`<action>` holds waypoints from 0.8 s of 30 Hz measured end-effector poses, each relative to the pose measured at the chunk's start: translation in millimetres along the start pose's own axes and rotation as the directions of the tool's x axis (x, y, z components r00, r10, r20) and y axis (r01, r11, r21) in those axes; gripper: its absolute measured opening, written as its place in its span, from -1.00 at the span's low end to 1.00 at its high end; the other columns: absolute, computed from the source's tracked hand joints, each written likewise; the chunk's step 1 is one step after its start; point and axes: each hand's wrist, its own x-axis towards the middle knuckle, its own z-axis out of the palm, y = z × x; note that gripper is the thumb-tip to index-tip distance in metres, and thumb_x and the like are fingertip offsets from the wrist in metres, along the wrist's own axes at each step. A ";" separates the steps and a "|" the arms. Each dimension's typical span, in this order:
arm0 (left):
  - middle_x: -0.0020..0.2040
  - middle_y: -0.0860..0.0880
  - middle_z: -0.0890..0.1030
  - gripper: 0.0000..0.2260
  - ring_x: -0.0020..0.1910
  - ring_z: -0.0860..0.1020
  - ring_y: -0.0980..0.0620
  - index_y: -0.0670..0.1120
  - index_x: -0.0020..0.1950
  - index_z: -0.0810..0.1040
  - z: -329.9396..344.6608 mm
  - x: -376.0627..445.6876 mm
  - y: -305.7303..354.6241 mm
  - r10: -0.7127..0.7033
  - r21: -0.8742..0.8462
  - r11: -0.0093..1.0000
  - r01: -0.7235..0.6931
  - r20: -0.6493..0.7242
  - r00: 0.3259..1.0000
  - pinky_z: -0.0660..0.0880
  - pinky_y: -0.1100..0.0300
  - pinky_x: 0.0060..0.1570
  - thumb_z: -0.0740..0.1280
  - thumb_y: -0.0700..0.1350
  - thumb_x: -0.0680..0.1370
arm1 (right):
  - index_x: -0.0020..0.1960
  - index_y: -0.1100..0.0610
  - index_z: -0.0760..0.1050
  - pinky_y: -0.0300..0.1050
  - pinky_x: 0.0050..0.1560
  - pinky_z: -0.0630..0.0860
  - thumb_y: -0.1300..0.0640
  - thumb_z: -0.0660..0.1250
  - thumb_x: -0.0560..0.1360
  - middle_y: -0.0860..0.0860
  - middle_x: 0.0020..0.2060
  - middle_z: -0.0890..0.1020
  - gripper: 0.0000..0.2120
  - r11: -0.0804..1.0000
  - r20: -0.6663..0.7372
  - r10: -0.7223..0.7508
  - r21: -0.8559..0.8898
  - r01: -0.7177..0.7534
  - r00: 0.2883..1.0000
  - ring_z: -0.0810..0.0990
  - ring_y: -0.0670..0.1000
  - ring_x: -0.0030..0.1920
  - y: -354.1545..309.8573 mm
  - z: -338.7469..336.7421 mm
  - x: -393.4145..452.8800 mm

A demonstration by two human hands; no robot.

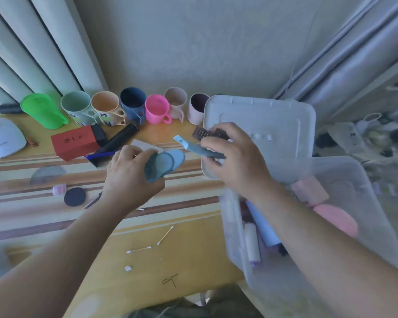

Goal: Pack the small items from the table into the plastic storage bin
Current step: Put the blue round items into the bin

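Bin contents blurred, hands gripping indistinct teal items

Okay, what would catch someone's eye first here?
Two hands in the middle: the left hand holds round blue discs, and the right hand grips a teal tool and a brown comb. Behind them, a row of cups, the pink cup brightest. At right, a clear bin.

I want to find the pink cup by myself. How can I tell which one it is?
Look at the row of cups along the wall at the back of the table. The pink cup is fifth from the left, just after the tall dark blue cup. It is the only bright pink one.
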 end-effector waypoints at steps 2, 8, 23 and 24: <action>0.16 0.01 0.41 -0.33 0.17 0.41 -0.11 0.12 0.41 0.47 -2.0 -4.0 37.3 0.047 -0.030 0.998 -0.047 -0.006 0.999 0.45 -0.08 0.24 0.51 0.16 0.31 | 0.07 0.06 0.69 0.03 -0.02 0.57 0.27 0.47 0.41 0.11 0.06 0.58 -0.74 0.998 -0.005 0.052 -0.040 -0.052 0.999 0.62 0.18 0.01 26.3 -43.5 -21.9; 0.10 0.07 0.39 -0.34 0.09 0.42 -0.05 0.17 0.39 0.47 24.9 -35.9 139.6 0.169 -0.036 0.985 -0.168 0.042 0.985 0.48 -0.02 0.12 0.48 0.23 0.30 | 0.01 -0.19 0.61 -0.05 -0.06 0.49 0.16 0.52 0.40 -0.17 -0.06 0.47 -0.70 0.929 0.408 0.363 -0.095 -0.357 0.838 0.47 -0.11 -0.08 98.8 -114.9 -144.0; 0.13 0.03 0.47 -0.22 0.10 0.46 -0.08 0.12 0.38 0.52 94.1 -87.9 254.4 0.125 0.094 0.986 -0.135 0.104 0.987 0.46 -0.01 0.12 0.23 0.43 0.22 | 0.11 -0.11 0.56 0.04 0.01 0.55 -0.04 0.46 0.50 -0.12 0.06 0.46 -0.80 0.981 0.724 0.123 0.016 -0.195 0.679 0.54 0.01 0.00 141.2 -119.6 -256.0; 0.13 0.03 0.47 -0.24 0.10 0.46 -0.08 0.13 0.38 0.51 96.3 -88.3 256.3 0.118 0.105 0.986 -0.130 0.111 0.987 0.46 -0.01 0.12 0.24 0.41 0.23 | 0.12 -0.13 0.55 0.08 0.04 0.56 0.00 0.40 0.54 -0.15 0.07 0.45 -0.84 0.974 0.716 0.142 0.022 -0.225 0.684 0.54 0.00 0.01 148.4 -122.3 -258.3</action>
